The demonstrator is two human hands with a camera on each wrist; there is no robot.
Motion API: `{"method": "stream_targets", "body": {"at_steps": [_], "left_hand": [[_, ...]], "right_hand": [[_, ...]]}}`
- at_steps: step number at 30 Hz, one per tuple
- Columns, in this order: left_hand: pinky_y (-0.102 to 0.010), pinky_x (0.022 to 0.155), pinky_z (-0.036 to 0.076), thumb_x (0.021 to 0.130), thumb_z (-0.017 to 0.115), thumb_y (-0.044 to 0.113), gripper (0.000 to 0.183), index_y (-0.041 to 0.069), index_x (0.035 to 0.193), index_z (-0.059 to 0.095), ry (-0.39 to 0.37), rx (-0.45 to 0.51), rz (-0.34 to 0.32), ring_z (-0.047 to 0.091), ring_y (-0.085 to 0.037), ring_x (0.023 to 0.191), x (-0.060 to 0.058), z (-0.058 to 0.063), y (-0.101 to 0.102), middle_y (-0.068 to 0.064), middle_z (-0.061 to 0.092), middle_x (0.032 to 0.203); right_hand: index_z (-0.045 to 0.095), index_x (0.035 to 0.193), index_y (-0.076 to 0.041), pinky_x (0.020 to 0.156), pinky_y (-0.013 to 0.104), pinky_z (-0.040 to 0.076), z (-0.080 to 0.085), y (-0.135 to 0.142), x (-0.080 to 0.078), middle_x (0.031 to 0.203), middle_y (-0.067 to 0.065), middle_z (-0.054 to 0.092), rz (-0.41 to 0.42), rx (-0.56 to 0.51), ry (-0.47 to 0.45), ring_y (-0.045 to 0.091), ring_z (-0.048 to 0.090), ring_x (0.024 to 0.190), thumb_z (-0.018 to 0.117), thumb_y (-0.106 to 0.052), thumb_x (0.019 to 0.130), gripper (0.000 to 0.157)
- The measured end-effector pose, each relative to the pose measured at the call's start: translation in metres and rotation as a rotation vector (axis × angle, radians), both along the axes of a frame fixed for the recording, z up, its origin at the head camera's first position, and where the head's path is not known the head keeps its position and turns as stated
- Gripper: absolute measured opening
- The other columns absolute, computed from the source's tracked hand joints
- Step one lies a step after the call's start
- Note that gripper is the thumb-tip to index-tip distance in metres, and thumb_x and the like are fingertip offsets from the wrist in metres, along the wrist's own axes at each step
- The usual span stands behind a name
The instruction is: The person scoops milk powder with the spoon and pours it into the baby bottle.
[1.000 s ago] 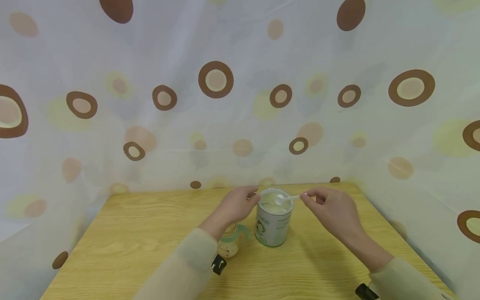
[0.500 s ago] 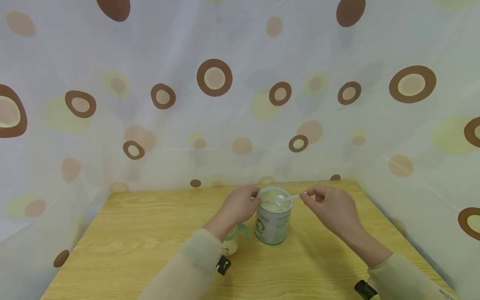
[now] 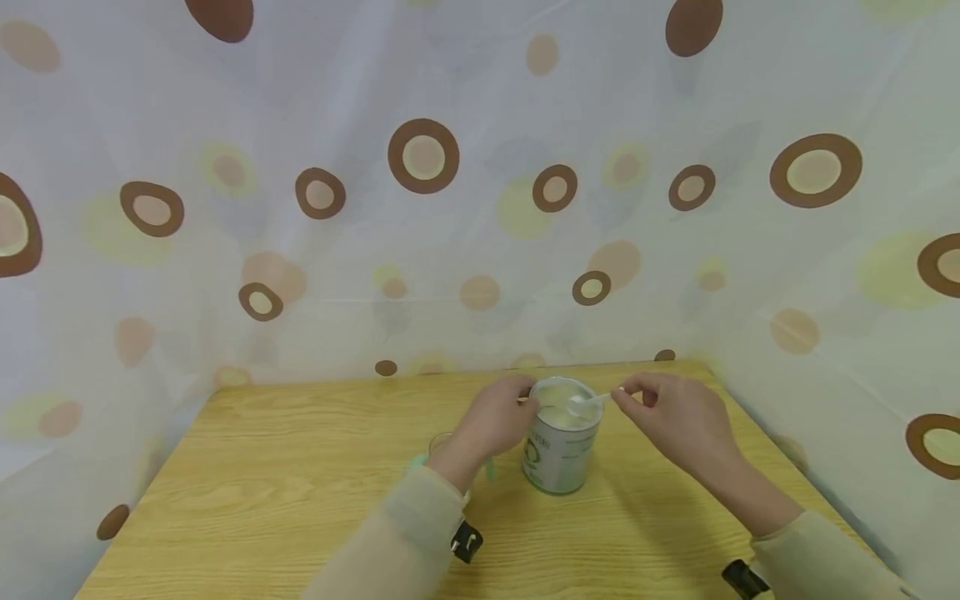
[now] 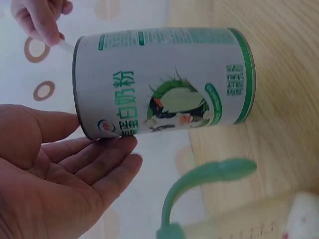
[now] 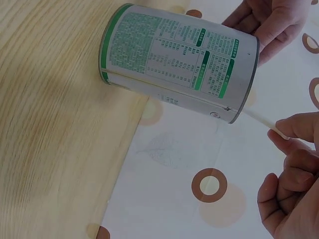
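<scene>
The milk powder can (image 3: 561, 458) stands open and upright on the table, with pale powder inside. My left hand (image 3: 497, 421) holds its upper left side. In the left wrist view the thumb touches the rim and the fingers (image 4: 112, 159) lie along the wall. My right hand (image 3: 681, 419) pinches the thin handle of a small white scoop (image 3: 581, 406). The scoop's bowl is over the powder, within the rim. Behind my left wrist, mostly hidden, is a baby bottle (image 4: 244, 224) with green handles and measuring marks.
The wooden table (image 3: 285, 475) reaches back to a hanging curtain (image 3: 480, 233) with brown and beige spots, which also closes off both sides. Dark wrist cameras (image 3: 467, 542) sit at both cream sleeves.
My left hand has closed in on the can's side, and the can has shifted slightly right. The right hand and scoop moved a little right too. My left forearm now covers more of the bottle.
</scene>
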State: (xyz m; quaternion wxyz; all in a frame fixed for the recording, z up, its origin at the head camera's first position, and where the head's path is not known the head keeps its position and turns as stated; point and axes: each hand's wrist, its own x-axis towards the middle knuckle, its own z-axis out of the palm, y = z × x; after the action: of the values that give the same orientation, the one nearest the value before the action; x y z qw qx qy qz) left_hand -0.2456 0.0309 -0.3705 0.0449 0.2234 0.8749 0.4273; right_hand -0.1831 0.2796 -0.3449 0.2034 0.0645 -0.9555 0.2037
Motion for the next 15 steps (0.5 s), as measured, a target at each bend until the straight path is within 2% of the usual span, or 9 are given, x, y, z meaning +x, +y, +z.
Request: {"method": "stream_targets", "body": {"at_steps": [5,10,15], "left_hand": [[-0.056,0.116,0.05,0.118,0.051,0.018,0.045,0.005,0.161,0.054,-0.087,0.139,0.045,0.057,-0.036,0.146,0.008,-0.012,0.014,-0.015,0.059,0.16],[-0.056,0.119,0.047,0.118,0.05,0.019,0.046,0.004,0.162,0.052,-0.11,0.305,0.116,0.055,-0.036,0.148,0.02,-0.026,0.024,-0.015,0.058,0.16],[-0.057,0.123,0.042,0.119,0.05,0.023,0.045,0.007,0.16,0.056,-0.142,0.464,0.174,0.053,-0.034,0.15,0.03,-0.039,0.031,-0.011,0.058,0.161]], "right_hand": [[0.085,0.105,-0.014,0.049,0.03,0.03,0.0,0.003,0.001,0.064,-0.006,0.049,0.003,0.001,0.012,0.014,0.039,0.055,0.074,-0.031,0.107,0.021],[0.085,0.103,-0.016,0.049,0.03,0.029,-0.001,0.003,0.0,0.063,-0.006,0.048,0.002,0.011,0.006,0.015,0.039,0.055,0.074,-0.031,0.106,0.02],[0.085,0.101,-0.016,0.049,0.029,0.027,-0.003,0.002,-0.002,0.061,-0.007,0.045,0.004,0.032,-0.011,0.014,0.039,0.054,0.074,-0.028,0.105,0.017]]}}
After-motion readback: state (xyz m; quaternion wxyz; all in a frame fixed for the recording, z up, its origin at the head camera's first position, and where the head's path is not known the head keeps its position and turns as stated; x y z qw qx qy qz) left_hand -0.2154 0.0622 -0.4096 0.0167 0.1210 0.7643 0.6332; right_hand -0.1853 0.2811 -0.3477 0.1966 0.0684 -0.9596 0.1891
